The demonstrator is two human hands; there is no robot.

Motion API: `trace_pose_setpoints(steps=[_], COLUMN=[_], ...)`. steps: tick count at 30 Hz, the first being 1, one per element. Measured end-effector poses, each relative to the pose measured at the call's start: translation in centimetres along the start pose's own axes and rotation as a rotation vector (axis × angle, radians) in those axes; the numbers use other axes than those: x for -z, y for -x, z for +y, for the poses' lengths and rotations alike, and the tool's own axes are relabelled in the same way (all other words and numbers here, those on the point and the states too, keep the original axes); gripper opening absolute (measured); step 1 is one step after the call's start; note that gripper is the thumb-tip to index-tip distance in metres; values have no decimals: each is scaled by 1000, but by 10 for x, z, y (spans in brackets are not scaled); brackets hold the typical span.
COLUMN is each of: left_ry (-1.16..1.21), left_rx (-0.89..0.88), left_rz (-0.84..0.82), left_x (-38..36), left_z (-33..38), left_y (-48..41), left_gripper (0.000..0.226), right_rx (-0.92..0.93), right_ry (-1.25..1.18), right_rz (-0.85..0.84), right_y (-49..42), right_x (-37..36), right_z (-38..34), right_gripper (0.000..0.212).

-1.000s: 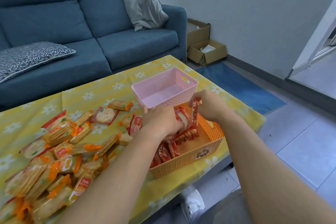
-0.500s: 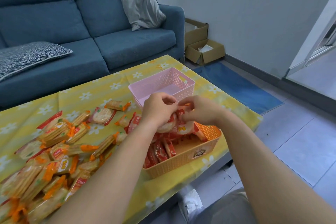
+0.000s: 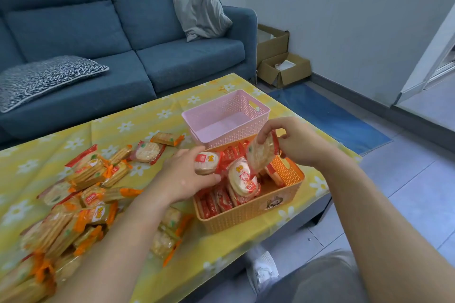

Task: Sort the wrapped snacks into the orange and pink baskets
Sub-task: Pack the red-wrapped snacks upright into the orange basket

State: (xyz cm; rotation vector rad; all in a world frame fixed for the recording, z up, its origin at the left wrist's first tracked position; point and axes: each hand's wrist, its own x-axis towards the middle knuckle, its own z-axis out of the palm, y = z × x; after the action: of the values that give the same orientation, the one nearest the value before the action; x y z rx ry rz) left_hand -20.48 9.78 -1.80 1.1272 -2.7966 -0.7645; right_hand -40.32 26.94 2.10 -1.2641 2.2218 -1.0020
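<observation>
The orange basket (image 3: pixel 256 211) stands near the table's front edge and holds several red-wrapped round snacks (image 3: pixel 242 179). Behind it stands the pink basket (image 3: pixel 231 130) with nothing visible inside. My left hand (image 3: pixel 184 179) grips one red-wrapped round snack (image 3: pixel 206 162) over the orange basket's left rim. My right hand (image 3: pixel 298 141) pinches another round snack (image 3: pixel 261 152) by its top edge, hanging upright above the orange basket. A heap of orange-wrapped and red-wrapped snacks (image 3: pixel 73 204) covers the left of the table.
The table has a yellow cloth with daisies (image 3: pixel 152 118). A blue sofa (image 3: pixel 123 39) with cushions runs behind it. Cardboard boxes (image 3: pixel 283 66) and a blue mat (image 3: pixel 327 115) lie on the floor to the right. My knee and a white shoe (image 3: pixel 263 270) are below the table's front edge.
My hands were close together over the orange basket; they have drawn apart, each now holding a separate round snack. The right hand has lifted its snack higher.
</observation>
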Motion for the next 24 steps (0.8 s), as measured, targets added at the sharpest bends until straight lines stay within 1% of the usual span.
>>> trace_pose_setpoints(steps=[1, 3, 6, 7, 9, 10, 11, 12, 14, 15, 18, 20, 21, 23, 24], left_ry=[21, 29, 83, 165, 429, 536, 578, 563, 493, 461, 469, 587, 721, 1007, 1109], left_rx=[-12, -47, -108, -123, -153, -176, -196, -195, -131, -91, -69, -96, -99, -57, -34], left_rz=[22, 122, 253, 252, 160, 125, 161, 251, 431, 460, 455, 427, 363, 138, 46], left_x=[-3, -7, -11, -12, -15, -16, -16, -16, -16, -17, -24, -25, -24, -23, -23], left_z=[-3, -4, 3, 6, 13, 15, 16, 15, 8, 5, 2, 9, 17, 36, 45], left_y=[2, 6, 7, 6, 3, 3, 3, 3, 5, 7, 13, 14, 13, 13, 13], left_gripper=[89, 78, 66, 63, 57, 50, 40, 32, 27, 27, 23, 18, 16, 27, 29], right_rx=[-18, -40, -44, -45, -60, -72, -82, -86, -80, -76, -44, 18, 45, 82, 94], right_ry=[-19, -60, -113, -114, -98, -93, -91, -90, -68, -51, -60, -167, -231, -302, -319], right_rz=[2, 31, 115, 154, 228, 257, 279, 300, 352, 380, 393, 310, 252, 154, 114], right_y=[1, 2, 2, 1, -2, -2, -3, -4, -4, -4, -2, 0, 1, 5, 6], right_x=[-1, -3, -5, -5, -5, -5, -5, -4, -3, -2, 0, 0, -2, -4, -4], right_z=[1, 1, 0, 1, 2, 3, 4, 4, 4, 3, -1, -3, -4, -9, -12], right_gripper=[47, 45, 45, 45, 46, 46, 47, 47, 48, 48, 49, 50, 48, 44, 44])
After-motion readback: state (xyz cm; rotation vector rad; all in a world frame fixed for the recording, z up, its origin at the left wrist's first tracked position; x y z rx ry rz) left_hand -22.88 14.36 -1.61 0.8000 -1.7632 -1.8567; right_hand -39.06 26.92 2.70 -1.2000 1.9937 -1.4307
